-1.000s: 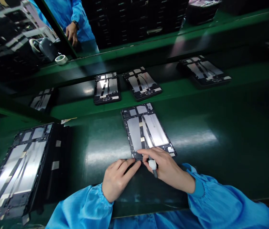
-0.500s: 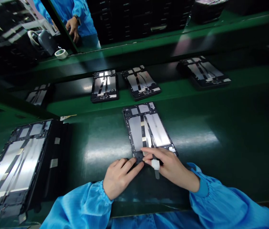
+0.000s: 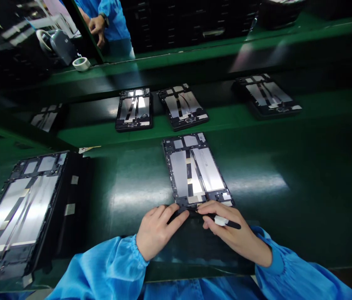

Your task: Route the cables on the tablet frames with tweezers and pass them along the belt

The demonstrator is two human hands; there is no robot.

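Observation:
An opened tablet (image 3: 199, 171), with silver panels, a dark ribbon cable and a black cable, lies on the green bench in front of me. My left hand (image 3: 161, 229) is closed at its lower left corner, thumb and fingers gripping the edge. In my right hand (image 3: 230, 227) is a slim black tool that looks like tweezers (image 3: 221, 221), with white wrapping around its middle. The tool's tip is by the tablet's lower edge, near my left thumb; the fingers partly hide it.
At left rises a stack of similar opened tablets (image 3: 22, 208). More sit along the back: one tablet (image 3: 134, 110), a tilted one (image 3: 182, 107) and another at right (image 3: 266, 96). A tape roll (image 3: 81, 63) rests on the green ledge. Beyond it are a co-worker's hands (image 3: 97, 28).
My right hand has moved slightly down and right, swinging the tweezers from near upright to lying toward the lower right. My left hand stays at the corner. The co-worker's hands have come together.

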